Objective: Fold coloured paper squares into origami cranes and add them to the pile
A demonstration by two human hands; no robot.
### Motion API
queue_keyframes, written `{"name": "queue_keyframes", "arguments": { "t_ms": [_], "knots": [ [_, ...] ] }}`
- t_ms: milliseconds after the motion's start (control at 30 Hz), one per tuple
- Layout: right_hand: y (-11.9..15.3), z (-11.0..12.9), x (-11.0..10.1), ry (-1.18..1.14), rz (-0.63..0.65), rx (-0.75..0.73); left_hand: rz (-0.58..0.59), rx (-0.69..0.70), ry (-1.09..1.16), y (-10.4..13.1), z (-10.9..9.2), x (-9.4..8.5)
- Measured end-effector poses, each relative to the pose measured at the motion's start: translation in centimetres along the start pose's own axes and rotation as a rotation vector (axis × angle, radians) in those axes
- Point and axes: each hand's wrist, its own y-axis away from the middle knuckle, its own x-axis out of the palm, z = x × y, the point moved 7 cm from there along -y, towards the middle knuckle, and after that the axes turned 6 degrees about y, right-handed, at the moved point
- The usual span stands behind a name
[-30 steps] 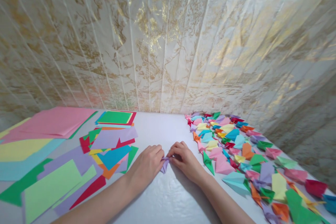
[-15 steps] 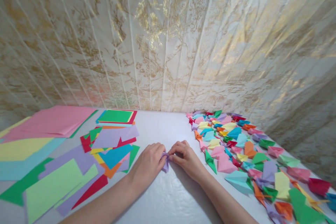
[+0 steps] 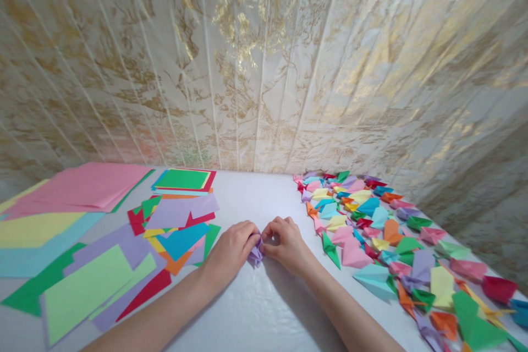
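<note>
A small folded piece of purple paper (image 3: 256,254) is held between both hands over the middle of the white table. My left hand (image 3: 238,247) has its fingers closed around the paper's left side, with the thumb in front. From the right, my right hand (image 3: 284,242) pinches the paper's edge between thumb and forefinger, the other fingers curled. The fingers cover part of the paper, so its exact folded shape is hard to tell.
Folded colourful paper pieces (image 3: 381,214) spread over the right side of the white table (image 3: 256,192). Flat sheets (image 3: 88,291) and a large pink sheet (image 3: 91,187) lie left. A neat green-topped stack (image 3: 183,179) sits at the back. Behind hangs a gold-patterned curtain (image 3: 247,66).
Both hands have shifted slightly left with the purple paper. The paper is turned a little and shows more of its folded surface below the fingers.
</note>
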Motion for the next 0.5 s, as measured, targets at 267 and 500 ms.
{"name": "queue_keyframes", "arguments": {
  "t_ms": [267, 500],
  "knots": [
    [-1.3, -0.1, 0.4, 0.033, 0.065, 0.009, -0.01, -0.034, 0.012, -0.1, -0.1, -0.3],
    [-0.6, -0.3, -0.6, -0.083, 0.124, -0.048, -0.023, -0.032, 0.023, -0.1, 0.3, -0.3]
  ]
}}
